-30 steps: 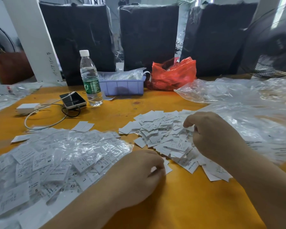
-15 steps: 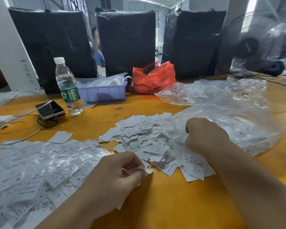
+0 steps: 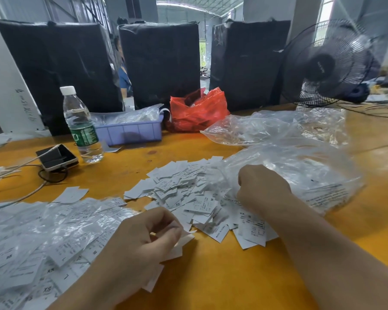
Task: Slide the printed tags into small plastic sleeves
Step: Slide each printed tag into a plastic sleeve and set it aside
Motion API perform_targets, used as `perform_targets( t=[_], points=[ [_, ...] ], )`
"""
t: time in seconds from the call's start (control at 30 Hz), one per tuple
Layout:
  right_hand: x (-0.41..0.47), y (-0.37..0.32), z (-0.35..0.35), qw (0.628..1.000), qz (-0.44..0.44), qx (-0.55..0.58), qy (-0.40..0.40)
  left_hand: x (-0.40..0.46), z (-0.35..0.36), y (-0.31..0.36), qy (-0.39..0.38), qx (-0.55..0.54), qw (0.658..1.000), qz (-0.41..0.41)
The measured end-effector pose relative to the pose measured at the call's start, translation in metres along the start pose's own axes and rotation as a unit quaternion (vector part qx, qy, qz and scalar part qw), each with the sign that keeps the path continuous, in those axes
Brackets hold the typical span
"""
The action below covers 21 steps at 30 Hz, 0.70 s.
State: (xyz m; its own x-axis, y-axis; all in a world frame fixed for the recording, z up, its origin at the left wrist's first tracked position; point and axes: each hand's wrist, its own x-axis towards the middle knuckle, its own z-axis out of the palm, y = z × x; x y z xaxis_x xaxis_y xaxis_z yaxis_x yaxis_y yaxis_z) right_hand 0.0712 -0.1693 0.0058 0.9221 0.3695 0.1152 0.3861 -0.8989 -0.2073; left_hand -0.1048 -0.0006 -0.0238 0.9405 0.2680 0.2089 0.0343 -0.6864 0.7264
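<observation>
Loose tags (image 3: 184, 198) heaped mid-frame on the yellow table (image 3: 233, 276); sleeved tags (image 3: 43, 238) piled lower left. Left hand (image 3: 139, 247), fingers curled, pinches a white tag (image 3: 184, 239) at bottom centre. Right hand (image 3: 262, 186), fisted at centre right, grips clear sleeves (image 3: 300, 173).

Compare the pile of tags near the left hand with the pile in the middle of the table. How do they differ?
The left pile lies under glossy clear plastic, seemingly sleeved; the middle pile is bare, matt white paper. The left pile spreads wide to the picture's edge; the middle pile is more compact. The left hand pinches a tag beside the left pile; the right hand rests on the middle pile. Both show size letters such as XS.
</observation>
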Motion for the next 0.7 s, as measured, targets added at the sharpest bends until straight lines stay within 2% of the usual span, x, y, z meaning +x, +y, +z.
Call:
perform_targets(
  t=[0.3, 0.47, 0.7],
  points=[
    [0.0049, 0.0029, 0.0005, 1.000, -0.011, 0.010, 0.023, -0.0020, 0.0026, 0.0031, 0.016, -0.012, 1.000, 0.022],
    [0.0037, 0.0037, 0.0024, 0.999, -0.016, 0.020, -0.027, -0.0034, 0.0018, 0.0068, 0.049, -0.008, 0.998, 0.048],
    [0.0064, 0.0048, -0.0005, 0.992, -0.047, 0.088, 0.077, -0.0032, 0.0011, 0.0037, 0.094, -0.032, 0.995, 0.030]
  ],
)
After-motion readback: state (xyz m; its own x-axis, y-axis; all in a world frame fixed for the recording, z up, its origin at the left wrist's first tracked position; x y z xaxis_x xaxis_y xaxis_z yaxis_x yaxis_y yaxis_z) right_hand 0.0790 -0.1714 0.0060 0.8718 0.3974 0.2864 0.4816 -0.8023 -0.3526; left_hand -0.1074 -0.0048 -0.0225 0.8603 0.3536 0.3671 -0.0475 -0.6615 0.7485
